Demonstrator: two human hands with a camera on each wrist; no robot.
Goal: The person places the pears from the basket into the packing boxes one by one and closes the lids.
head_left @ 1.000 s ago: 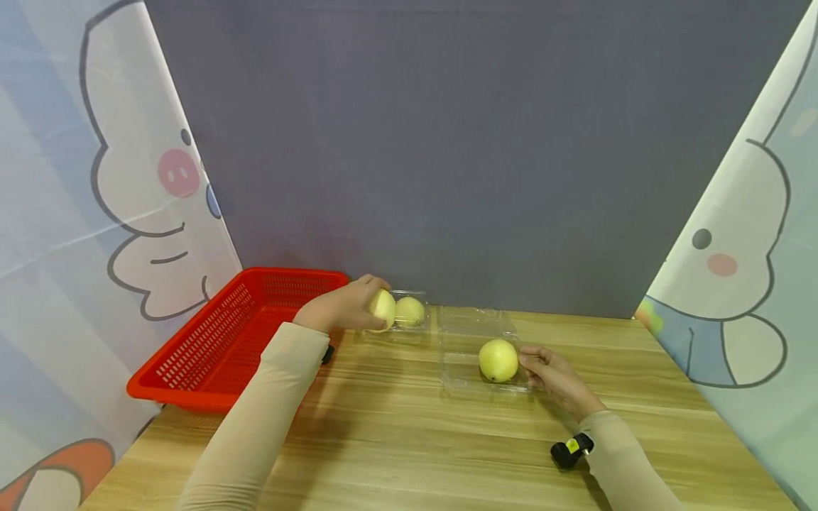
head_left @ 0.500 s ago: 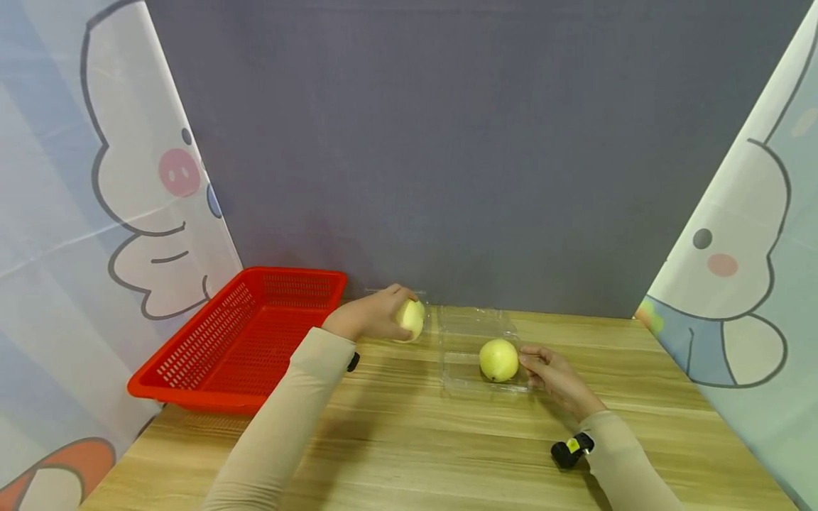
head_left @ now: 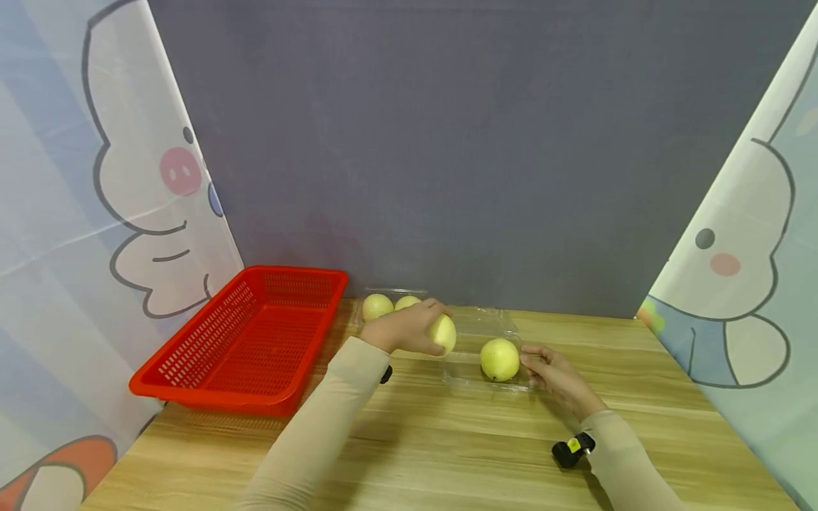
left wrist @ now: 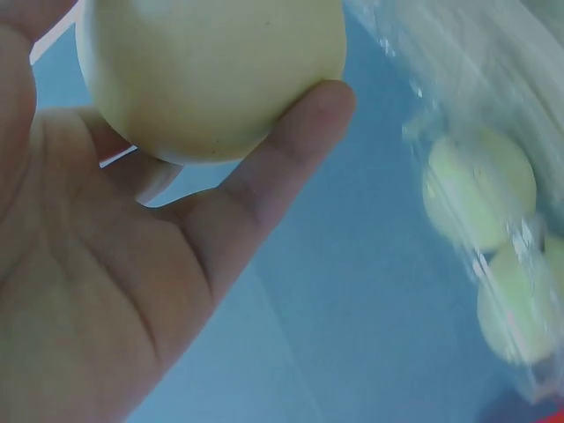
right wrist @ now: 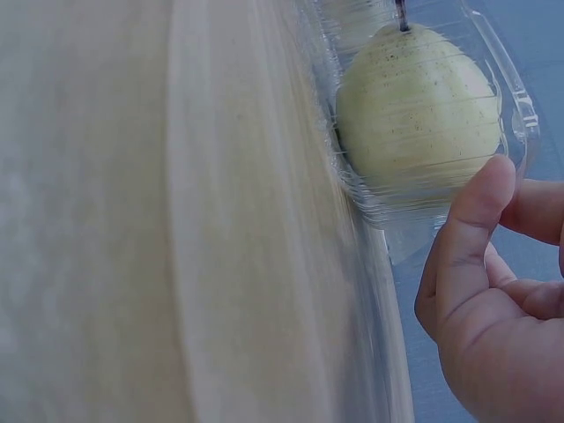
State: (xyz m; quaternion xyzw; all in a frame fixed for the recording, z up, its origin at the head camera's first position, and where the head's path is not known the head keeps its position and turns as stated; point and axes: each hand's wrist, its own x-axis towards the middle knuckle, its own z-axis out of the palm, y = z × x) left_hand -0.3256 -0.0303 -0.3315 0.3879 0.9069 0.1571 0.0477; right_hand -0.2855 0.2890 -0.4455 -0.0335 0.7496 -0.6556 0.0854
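Thumb and fingers of my left hand curl round a pale yellow pear, held up near the left side of an opened clear plastic clamshell box. The left wrist view shows this pear between thumb and fingers. Another pear sits in the right part of that box; its stem shows in the right wrist view. My right hand pinches the box's right edge between thumb and finger, close beside the pear. The box's lid lies back toward the grey wall.
A second clear plastic box stands at the back, holding two pears, partly behind my left hand. Left of it is a red perforated plastic basket. A grey wall closes off the back of the wooden table.
My left hand has carried its pear right, from over the back box toward the opened one. Two pears now show in the back box. My right hand stays at the box edge.
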